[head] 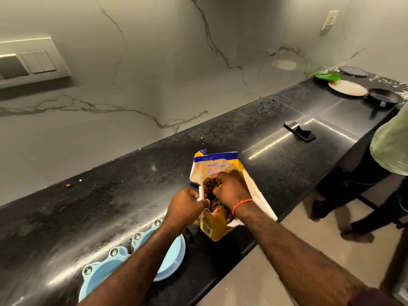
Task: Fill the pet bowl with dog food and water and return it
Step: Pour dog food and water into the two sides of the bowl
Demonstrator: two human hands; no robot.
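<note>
I see the yellow dog food bag [217,226] just right of the blue pet bowl [174,255]. My left hand [185,206] pinches its rim; my right hand [229,186] is curled over kibble [207,188] inside.

The food bag [215,173] is yellow with a blue band on top and white inside; the pieces in it [209,187] are brown. The pet bowl [170,259] is light blue. The counter [110,195] is black with fine speckles. The wall [154,62] is white marble with grey veins.
</note>
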